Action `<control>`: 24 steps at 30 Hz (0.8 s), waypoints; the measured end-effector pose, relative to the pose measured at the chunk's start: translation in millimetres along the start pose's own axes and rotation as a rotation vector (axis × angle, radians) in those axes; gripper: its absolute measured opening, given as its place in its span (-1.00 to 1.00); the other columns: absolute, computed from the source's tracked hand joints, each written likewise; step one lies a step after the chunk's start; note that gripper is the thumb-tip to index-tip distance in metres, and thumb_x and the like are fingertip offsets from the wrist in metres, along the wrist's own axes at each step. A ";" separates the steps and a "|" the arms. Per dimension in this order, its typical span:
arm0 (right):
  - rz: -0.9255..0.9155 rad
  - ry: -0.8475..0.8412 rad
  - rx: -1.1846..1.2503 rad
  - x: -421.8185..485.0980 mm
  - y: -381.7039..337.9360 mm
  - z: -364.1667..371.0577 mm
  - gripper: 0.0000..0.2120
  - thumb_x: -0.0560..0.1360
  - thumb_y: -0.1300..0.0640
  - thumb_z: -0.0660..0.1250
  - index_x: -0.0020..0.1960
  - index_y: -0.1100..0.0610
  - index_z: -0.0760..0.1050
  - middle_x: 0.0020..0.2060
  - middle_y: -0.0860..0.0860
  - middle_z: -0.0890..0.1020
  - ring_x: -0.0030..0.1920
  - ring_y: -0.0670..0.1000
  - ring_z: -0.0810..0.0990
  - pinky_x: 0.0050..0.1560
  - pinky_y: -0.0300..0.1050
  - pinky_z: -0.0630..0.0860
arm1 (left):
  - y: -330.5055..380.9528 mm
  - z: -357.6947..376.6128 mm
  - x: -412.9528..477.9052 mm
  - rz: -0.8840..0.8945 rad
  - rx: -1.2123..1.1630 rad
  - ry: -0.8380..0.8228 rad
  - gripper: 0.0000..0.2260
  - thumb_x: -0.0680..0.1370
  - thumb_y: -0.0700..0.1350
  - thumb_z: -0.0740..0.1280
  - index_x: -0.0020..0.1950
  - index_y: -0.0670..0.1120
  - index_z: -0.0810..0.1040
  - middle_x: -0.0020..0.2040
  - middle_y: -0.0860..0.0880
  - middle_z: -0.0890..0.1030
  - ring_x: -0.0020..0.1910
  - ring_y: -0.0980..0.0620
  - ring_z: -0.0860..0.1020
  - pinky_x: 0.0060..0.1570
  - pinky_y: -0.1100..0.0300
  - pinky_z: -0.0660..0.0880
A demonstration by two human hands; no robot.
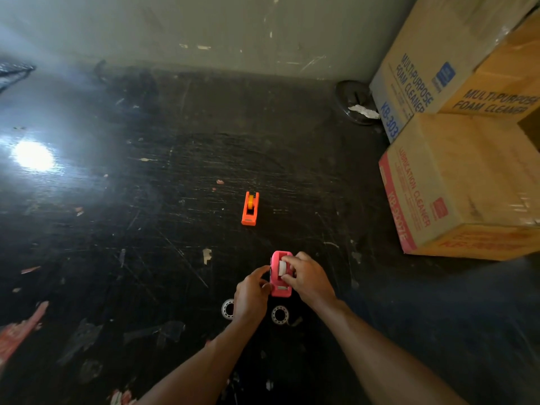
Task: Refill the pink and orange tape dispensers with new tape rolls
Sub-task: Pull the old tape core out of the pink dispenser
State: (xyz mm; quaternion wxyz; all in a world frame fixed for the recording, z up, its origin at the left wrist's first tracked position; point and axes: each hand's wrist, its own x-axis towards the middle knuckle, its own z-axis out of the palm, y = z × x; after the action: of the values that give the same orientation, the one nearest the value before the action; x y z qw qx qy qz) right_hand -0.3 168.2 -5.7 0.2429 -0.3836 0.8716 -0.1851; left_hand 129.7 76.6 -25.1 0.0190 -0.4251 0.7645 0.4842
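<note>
The pink tape dispenser (pixel 281 287) stands on the dark scratched surface near me, with a white tape roll (pixel 283 268) seated in it. My right hand (pixel 309 277) pinches that roll from the right and above. My left hand (pixel 252 292) presses its fingertips against the dispenser's left side. Further away, the orange tape dispenser (pixel 250 209) stands alone with a yellow-orange spool in it. Two clear tape rolls lie flat close to me: one (pixel 228 308) partly hidden behind my left hand, the other (pixel 280 314) between my wrists.
Stacked cardboard boxes (pixel 455 182) fill the right side. A dark round dish (pixel 355 102) with crumpled paper sits at the back right by the wall. Paper scraps and torn labels (pixel 17 331) litter the left of the surface. A bright glare (pixel 32 155) lies at the left.
</note>
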 end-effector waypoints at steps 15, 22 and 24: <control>-0.079 0.057 0.084 -27.2 -4.0 -10.3 -0.61 0.59 0.11 0.41 0.40 0.05 0.54 0.14 0.00 0.60 0.09 -0.08 0.57 0.09 -0.24 0.46 | 21.0 -16.6 -16.8 0.085 -0.174 0.055 -0.78 0.63 -0.21 0.34 0.24 -0.01 0.63 -0.02 0.13 0.68 -0.06 0.28 0.63 -0.15 0.40 0.54; -0.104 0.095 0.127 -52.2 -7.4 -12.5 -0.71 0.56 0.13 0.44 0.27 0.05 0.63 0.02 0.00 0.63 -0.01 -0.05 0.61 0.05 -0.13 0.57 | 16.8 -15.1 -32.8 0.083 -0.255 0.033 -0.84 0.61 -0.19 0.40 0.13 -0.02 0.71 -0.06 0.09 0.72 -0.04 0.18 0.70 0.07 0.14 0.67; -0.102 0.102 0.134 -58.5 -8.7 -13.4 -0.71 0.56 0.14 0.44 0.28 0.05 0.63 0.02 0.00 0.64 0.00 -0.05 0.62 0.07 -0.13 0.57 | 16.3 -14.7 -37.6 0.083 -0.245 0.034 -0.85 0.60 -0.19 0.41 0.12 -0.01 0.71 -0.06 0.10 0.72 -0.05 0.18 0.70 0.06 0.15 0.67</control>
State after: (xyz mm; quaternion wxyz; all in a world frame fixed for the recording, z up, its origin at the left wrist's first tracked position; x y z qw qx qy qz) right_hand 31.5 208.8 26.1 0.2135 -0.4004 0.8479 -0.2743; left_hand 148.4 92.0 11.0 -0.0663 -0.4005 0.7167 0.5670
